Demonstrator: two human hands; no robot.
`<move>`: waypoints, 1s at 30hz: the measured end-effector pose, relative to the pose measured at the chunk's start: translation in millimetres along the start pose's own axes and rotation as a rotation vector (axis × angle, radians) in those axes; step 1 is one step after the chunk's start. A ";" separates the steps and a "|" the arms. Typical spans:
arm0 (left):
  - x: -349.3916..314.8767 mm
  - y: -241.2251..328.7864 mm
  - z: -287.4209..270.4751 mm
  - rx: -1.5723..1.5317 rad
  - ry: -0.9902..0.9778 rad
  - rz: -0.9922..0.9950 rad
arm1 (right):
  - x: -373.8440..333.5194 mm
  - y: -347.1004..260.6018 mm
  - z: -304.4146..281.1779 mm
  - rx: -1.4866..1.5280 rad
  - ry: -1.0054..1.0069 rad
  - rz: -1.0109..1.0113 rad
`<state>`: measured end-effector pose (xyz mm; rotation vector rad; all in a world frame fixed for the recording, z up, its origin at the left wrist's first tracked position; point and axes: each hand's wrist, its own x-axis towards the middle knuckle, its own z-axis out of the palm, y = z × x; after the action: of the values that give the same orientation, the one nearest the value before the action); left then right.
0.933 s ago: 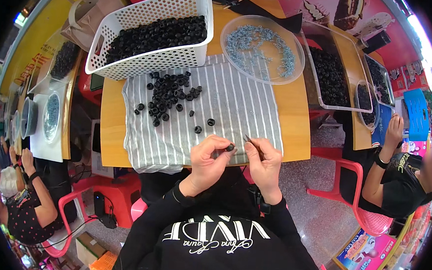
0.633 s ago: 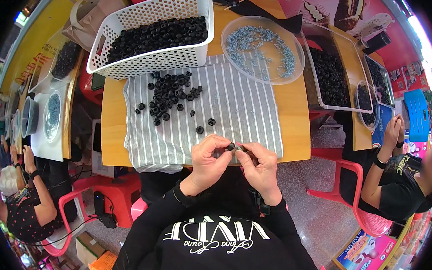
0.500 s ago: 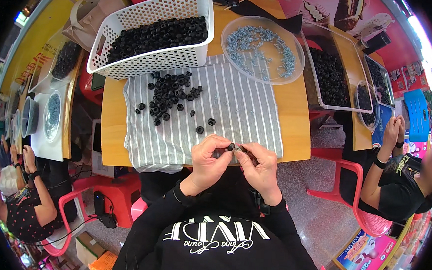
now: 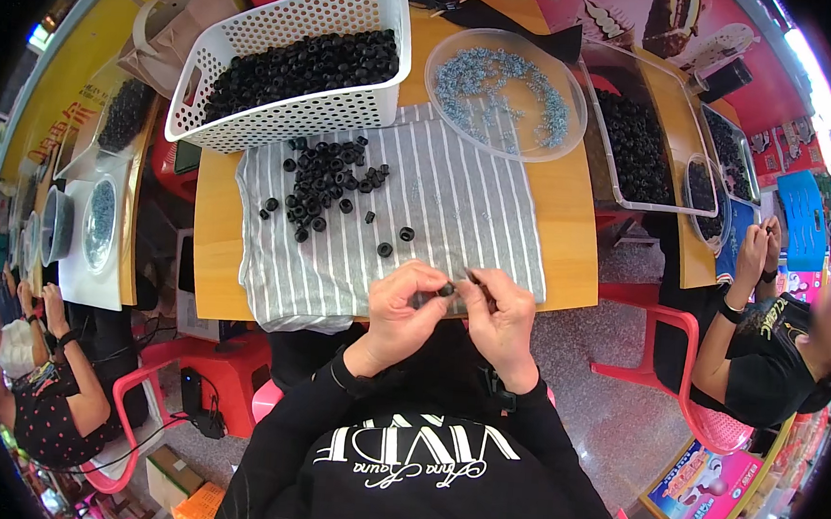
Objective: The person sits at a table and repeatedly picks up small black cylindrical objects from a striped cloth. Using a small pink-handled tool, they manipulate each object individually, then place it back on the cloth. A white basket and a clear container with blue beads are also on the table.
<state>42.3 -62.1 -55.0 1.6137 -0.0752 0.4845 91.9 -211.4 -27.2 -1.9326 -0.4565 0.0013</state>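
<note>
Above the near edge of a grey striped cloth (image 4: 475, 220), my two hands are close together. My left hand (image 4: 401, 314) pinches a small round black part (image 4: 446, 290) between thumb and fingers. Just to its right, my right hand (image 4: 504, 327) has its thumb and fingers pressed together; whatever is between them is too small and blurred to name. Farther up the cloth lies a loose pile of similar black parts (image 4: 323, 189), some showing a hole, with two stray ones (image 4: 384, 249) nearer my hands.
A white perforated basket (image 4: 300, 119) full of black parts stands at the back left. Right of it sits a clear round tray (image 4: 432, 97) of tiny bluish pieces. More bins (image 4: 714, 200) and a seated person (image 4: 753, 347) are to the right; others sit left.
My right hand's fingers have shifted and curled, drawing slightly apart from the left hand's. The black part in my left hand sits slightly lower. The pile stays as it was.
</note>
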 end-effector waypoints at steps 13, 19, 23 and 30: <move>0.8 5.9 3.1 -0.235 0.057 -0.250 | 1.7 0.5 -10.4 0.560 -0.004 0.243; 3.6 18.5 5.1 -0.126 -0.041 -0.235 | -0.9 -2.9 -7.4 0.655 -0.071 0.286; 3.2 17.5 6.3 -0.004 -0.101 -0.101 | -1.3 -3.8 -10.8 0.632 -0.084 0.282; -0.1 24.6 18.8 -0.340 -0.056 -0.332 | -4.6 -3.3 -6.6 0.715 0.070 0.372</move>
<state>38.9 -83.0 -32.5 1.2727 0.0653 0.1584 88.0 -217.6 -22.6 -1.2785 -0.0227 0.2985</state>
